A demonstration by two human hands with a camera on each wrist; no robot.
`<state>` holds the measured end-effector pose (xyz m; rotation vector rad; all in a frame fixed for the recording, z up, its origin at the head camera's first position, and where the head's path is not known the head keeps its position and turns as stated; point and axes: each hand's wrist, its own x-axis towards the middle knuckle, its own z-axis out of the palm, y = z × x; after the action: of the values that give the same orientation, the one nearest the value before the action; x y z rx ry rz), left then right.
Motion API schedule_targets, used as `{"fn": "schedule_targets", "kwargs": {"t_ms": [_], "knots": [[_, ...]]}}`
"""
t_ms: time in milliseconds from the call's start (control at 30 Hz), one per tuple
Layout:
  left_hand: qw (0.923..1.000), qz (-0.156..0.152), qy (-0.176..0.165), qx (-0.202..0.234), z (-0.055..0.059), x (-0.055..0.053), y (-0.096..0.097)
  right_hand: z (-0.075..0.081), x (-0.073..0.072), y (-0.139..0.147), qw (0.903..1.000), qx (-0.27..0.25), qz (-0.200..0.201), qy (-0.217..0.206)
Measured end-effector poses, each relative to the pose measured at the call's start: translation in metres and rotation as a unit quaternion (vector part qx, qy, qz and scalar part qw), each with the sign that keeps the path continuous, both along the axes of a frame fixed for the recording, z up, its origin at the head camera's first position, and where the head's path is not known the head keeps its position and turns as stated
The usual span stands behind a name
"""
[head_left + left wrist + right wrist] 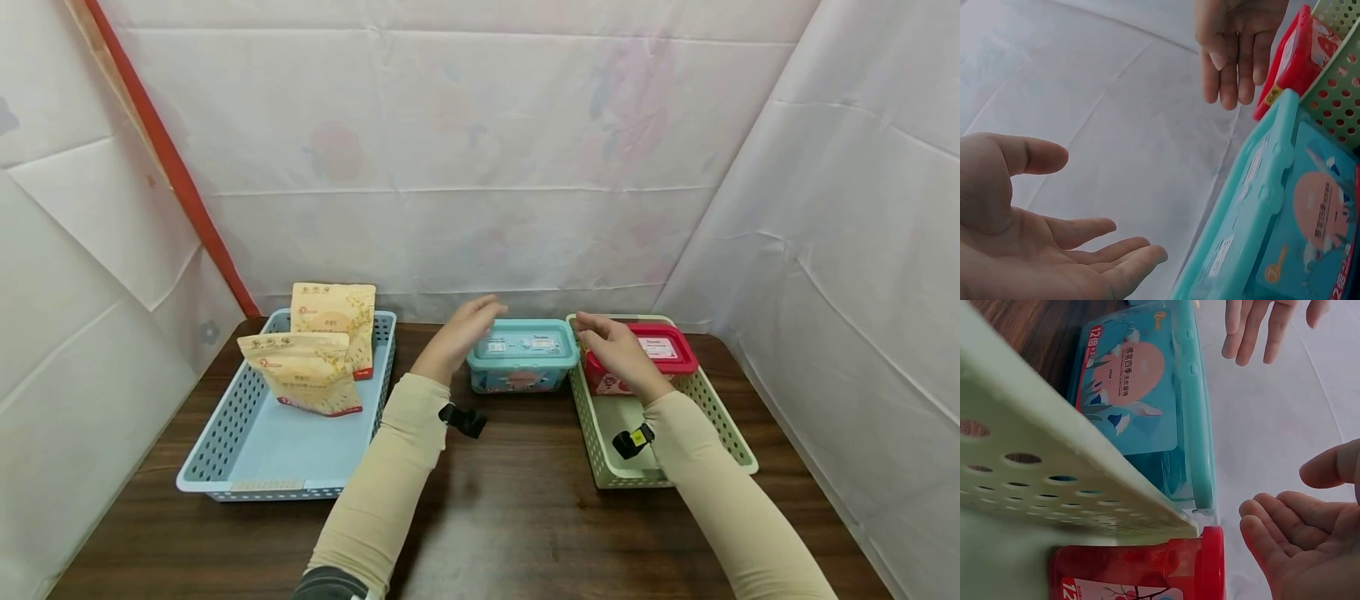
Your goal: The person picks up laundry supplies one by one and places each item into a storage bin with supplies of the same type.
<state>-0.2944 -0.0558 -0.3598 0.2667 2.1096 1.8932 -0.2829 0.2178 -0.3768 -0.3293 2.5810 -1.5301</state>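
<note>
A teal lidded box of laundry capsules (522, 354) stands on the table between the two baskets. My left hand (467, 332) hovers by its left end, with fingers spread and nothing held. Opposite it, my right hand (617, 348) is held above the green basket (596, 442), fingers loosely extended and the palm turned toward the teal box. A red lidded box (663, 348) sits in the back of that basket, partly hidden behind the right hand. In the right wrist view, the teal box (1129, 381) and red box (1141, 569) stand on either side of the basket wall.
On the left is a blue basket (225, 450) with two yellow pouches, one pouch (307, 371) in front of the other pouch (337, 304). White sheeting (480, 167) hangs behind the dark wooden table (525, 500) and along both sides.
</note>
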Motion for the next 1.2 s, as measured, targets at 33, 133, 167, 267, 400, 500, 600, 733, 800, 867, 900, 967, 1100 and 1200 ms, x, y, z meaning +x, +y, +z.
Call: {"fn": "schedule_targets", "kwargs": {"t_ms": [33, 133, 167, 267, 400, 500, 600, 733, 800, 867, 900, 967, 1100, 1200], "knots": [[1.0000, 0.001, -0.001, 0.000, 0.000, 0.000, -0.001, 0.000, 0.000, 0.000, 1.0000, 0.000, 0.002, -0.001], [1.0000, 0.001, -0.002, -0.006, 0.000, 0.000, -0.006, -0.001, -0.001, -0.001, 1.0000, 0.007, 0.006, -0.001], [1.0000, 0.001, -0.001, -0.009, 0.000, 0.000, -0.007, -0.001, -0.002, -0.002, 0.9999, 0.010, 0.006, 0.000], [0.9996, 0.003, 0.005, -0.028, -0.001, 0.000, -0.013, -0.001, -0.004, -0.004, 0.9997, 0.021, 0.007, 0.005], [0.9973, 0.005, 0.014, -0.072, -0.005, 0.000, -0.021, -0.002, -0.006, -0.006, 0.9990, 0.041, 0.008, 0.016], [0.9953, 0.008, 0.017, -0.095, -0.009, -0.001, -0.026, -0.003, -0.007, -0.009, 0.9976, 0.064, 0.008, 0.025], [0.9938, 0.012, 0.017, -0.109, -0.013, -0.003, -0.029, -0.005, -0.008, -0.012, 0.9953, 0.088, 0.011, 0.038], [0.9918, 0.014, 0.019, -0.126, -0.018, -0.006, -0.031, -0.008, -0.008, -0.014, 0.9921, 0.111, 0.020, 0.054], [0.9910, 0.014, 0.020, -0.131, -0.019, -0.006, -0.032, -0.009, -0.009, -0.016, 0.9906, 0.121, 0.023, 0.059], [0.9900, 0.015, 0.021, -0.139, -0.020, -0.006, -0.032, -0.009, -0.009, -0.017, 0.9883, 0.136, 0.022, 0.065], [0.9893, 0.016, 0.021, -0.144, -0.021, -0.006, -0.032, -0.009, -0.009, -0.018, 0.9870, 0.144, 0.022, 0.068], [0.9871, 0.016, 0.021, -0.158, -0.023, -0.007, -0.032, -0.008, -0.009, -0.020, 0.9840, 0.161, 0.019, 0.072], [0.9833, 0.020, 0.024, -0.179, -0.030, -0.008, -0.030, -0.008, -0.011, -0.023, 0.9776, 0.193, 0.027, 0.079], [0.9806, 0.026, 0.039, -0.190, -0.034, -0.008, -0.028, -0.009, -0.014, -0.025, 0.9714, 0.219, 0.041, 0.084]]}}
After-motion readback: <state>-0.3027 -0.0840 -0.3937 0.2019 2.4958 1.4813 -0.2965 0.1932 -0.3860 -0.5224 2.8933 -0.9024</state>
